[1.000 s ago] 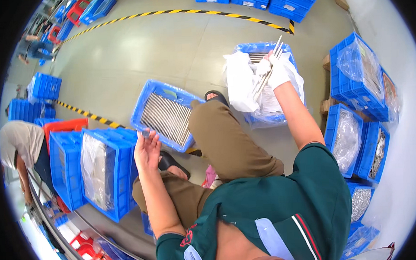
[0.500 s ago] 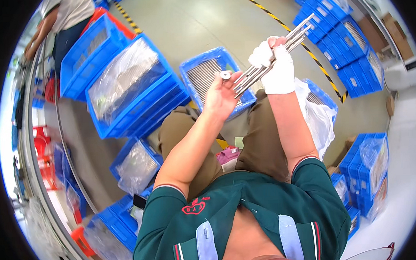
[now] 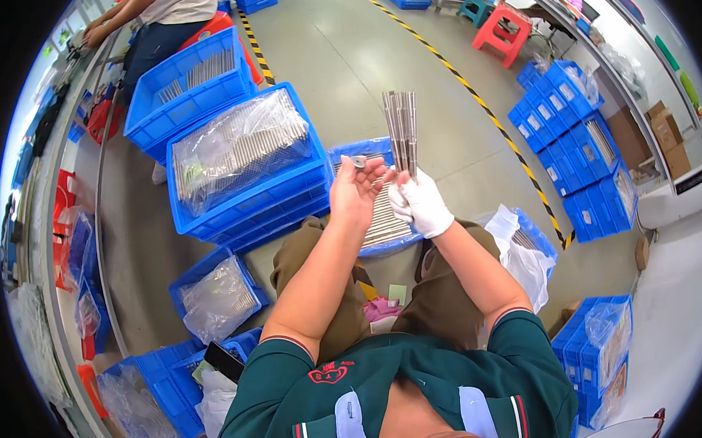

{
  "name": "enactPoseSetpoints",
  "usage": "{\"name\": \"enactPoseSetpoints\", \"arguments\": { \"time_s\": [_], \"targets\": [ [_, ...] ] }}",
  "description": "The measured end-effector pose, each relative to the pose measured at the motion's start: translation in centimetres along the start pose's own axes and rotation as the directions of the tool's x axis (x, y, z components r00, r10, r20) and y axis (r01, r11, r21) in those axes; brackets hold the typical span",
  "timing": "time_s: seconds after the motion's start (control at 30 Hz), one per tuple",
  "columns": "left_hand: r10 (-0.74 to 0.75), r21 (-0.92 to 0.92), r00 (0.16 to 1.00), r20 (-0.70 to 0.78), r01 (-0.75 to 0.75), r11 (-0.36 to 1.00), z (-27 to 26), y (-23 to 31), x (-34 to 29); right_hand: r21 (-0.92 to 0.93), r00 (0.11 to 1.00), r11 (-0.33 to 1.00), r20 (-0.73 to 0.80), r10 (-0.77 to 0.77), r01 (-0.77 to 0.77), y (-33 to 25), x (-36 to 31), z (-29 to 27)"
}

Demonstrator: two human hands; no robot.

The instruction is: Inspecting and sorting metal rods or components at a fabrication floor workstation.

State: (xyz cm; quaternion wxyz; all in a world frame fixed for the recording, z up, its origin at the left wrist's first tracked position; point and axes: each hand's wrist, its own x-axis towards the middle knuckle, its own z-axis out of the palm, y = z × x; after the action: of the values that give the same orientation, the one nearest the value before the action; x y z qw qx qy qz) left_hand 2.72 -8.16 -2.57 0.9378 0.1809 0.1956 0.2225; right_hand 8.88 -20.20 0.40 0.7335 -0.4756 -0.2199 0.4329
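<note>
My gloved right hand grips a bundle of slim metal rods that stands nearly upright in front of me. Bare fingertips poke out of its white glove. Close beside it, my bare left hand is turned palm up and pinches a small round metal piece with a centre hole near the thumb. The left fingertips come near the lower part of the bundle; whether they touch cannot be made out. Below both hands, more metal rods lie in rows in a blue crate, partly hidden by my hands.
Left of me are stacked blue crates, the top one holding rods under clear plastic. White plastic covers a crate by my right knee. More crates stand at right. A person works at the left bench; red stool far right.
The rod bundle has swung from a slant at the upper right to nearly upright, lower and more central. My right hand moved left and nearer; my view has tilted up.
</note>
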Motion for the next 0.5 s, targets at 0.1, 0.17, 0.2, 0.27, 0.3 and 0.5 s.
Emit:
{"name": "enactPoseSetpoints", "arguments": {
  "time_s": [0.1,0.17,0.2,0.27,0.3,0.5],
  "targets": [
    [0.019,0.052,0.998,-0.061,-0.016,0.999,-0.5,2.5,0.1,-0.077,0.998,0.996,0.044,0.047,-0.044,-1.1,-0.2,-0.8],
    [-0.008,-0.003,1.0,-0.029,0.008,1.0,-1.3,3.4,0.2,-0.156,0.993,0.981,0.012,0.119,-0.116,-1.6,-0.1,-1.4],
    [-0.013,-0.018,0.998,-0.057,0.012,1.0,-1.3,3.7,0.2,-0.185,0.987,0.97,-0.037,0.155,-0.16,-1.8,-0.2,-1.4],
    [-0.037,-0.015,0.997,-0.066,0.036,0.999,-1.7,4.3,0.3,-0.188,0.981,0.967,-0.122,0.152,-0.173,-1.7,-0.4,-1.0],
    [-0.059,-0.016,0.996,-0.068,0.058,0.998,-1.7,4.4,0.2,-0.197,0.968,0.963,-0.207,0.142,-0.184,-1.4,-0.5,-0.9],
    [-0.077,0.032,0.995,-0.064,0.079,0.996,-2.0,5.0,-0.3,-0.158,0.967,0.965,-0.183,0.178,-0.208,-0.6,-1.1,-2.2]
  ]
}}
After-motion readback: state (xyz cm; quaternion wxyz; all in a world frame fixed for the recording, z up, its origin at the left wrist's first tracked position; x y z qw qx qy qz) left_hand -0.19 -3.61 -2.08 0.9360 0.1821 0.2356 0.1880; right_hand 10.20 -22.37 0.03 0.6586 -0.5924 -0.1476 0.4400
